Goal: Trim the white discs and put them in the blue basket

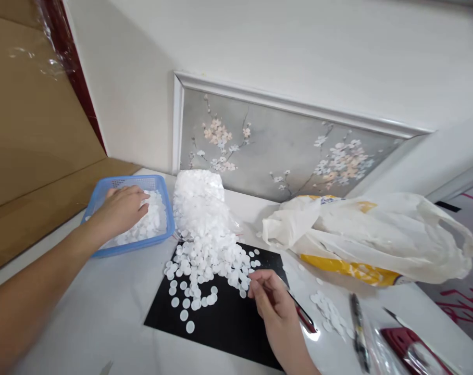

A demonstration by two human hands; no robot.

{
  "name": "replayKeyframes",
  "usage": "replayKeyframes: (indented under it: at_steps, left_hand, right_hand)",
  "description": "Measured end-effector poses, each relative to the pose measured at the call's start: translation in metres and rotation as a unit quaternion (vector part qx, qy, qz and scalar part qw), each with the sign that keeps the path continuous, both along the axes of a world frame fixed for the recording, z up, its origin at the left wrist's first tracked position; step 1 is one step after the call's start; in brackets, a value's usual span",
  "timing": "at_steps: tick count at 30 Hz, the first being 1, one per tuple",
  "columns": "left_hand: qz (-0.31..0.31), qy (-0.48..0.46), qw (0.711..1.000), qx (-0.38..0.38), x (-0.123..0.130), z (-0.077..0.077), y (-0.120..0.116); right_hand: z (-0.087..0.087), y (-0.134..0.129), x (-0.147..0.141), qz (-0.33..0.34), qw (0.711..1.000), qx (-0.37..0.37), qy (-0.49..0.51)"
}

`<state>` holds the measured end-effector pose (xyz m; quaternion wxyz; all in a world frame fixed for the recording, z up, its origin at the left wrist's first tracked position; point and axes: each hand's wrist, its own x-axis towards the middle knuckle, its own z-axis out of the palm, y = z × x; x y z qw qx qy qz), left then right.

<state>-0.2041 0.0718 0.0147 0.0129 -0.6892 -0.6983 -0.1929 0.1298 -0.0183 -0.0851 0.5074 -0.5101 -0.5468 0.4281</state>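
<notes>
My left hand reaches into a blue plastic basket at the left. Its fingers are loosely spread over the small white discs inside. A large heap of similar white discs spills from a clear plastic bag onto a black mat. At the heap's right edge, my right hand has thumb and forefinger brought together in a pinch; whatever sits between the fingertips is too small to tell. Just behind this hand is a slim tool with a red end, partly hidden.
A white and yellow plastic bag lies at the right. In front of it are scattered discs, a dark pen-like tool and a red object. Cardboard stands along the left; a framed floral panel backs the table.
</notes>
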Motion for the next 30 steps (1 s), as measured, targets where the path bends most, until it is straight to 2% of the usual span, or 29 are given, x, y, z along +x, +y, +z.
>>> replayKeyframes:
  at_steps: [2, 6, 8, 10, 13, 15, 17, 21, 26, 30]
  left_hand:
    - [-0.015, 0.011, 1.0, -0.009, 0.002, -0.003, -0.001]
    - [-0.066, 0.007, 0.998, 0.005, 0.023, 0.004, -0.018]
    - [-0.102, -0.043, 0.994, 0.021, 0.039, 0.002, -0.033]
    - [-0.163, -0.117, 0.98, -0.007, 0.057, -0.01, -0.049]
    - [-0.254, -0.176, 0.937, -0.165, 0.081, -0.034, -0.074]
    - [-0.238, -0.193, 0.92, -0.243, 0.093, -0.047, -0.086]
    - [-0.229, -0.197, 0.912, -0.277, 0.099, -0.054, -0.094]
    - [-0.237, -0.218, 0.907, -0.27, 0.099, -0.058, -0.099]
    - [-0.22, -0.215, 0.911, -0.275, 0.101, -0.06, -0.092]
    - [-0.222, -0.235, 0.911, -0.256, 0.104, -0.06, -0.087]
  right_hand:
    - [0.003, 0.0, -0.001, 0.021, 0.998, 0.006, -0.057]
    - [0.005, -0.003, -0.003, 0.094, 0.979, 0.058, -0.17]
    - [0.004, -0.005, -0.006, 0.137, 0.965, 0.092, -0.202]
    - [0.003, -0.005, -0.009, 0.164, 0.954, 0.111, -0.224]
    - [0.004, 0.001, -0.014, 0.182, 0.939, 0.119, -0.265]
    - [0.006, 0.006, -0.018, 0.192, 0.93, 0.122, -0.288]
    - [0.008, 0.011, -0.021, 0.201, 0.923, 0.128, -0.3]
    - [0.009, 0.016, -0.026, 0.213, 0.91, 0.159, -0.318]
    - [0.005, 0.019, -0.028, 0.209, 0.883, 0.191, -0.375]
    - [0.012, 0.028, -0.03, 0.236, 0.871, 0.186, -0.388]
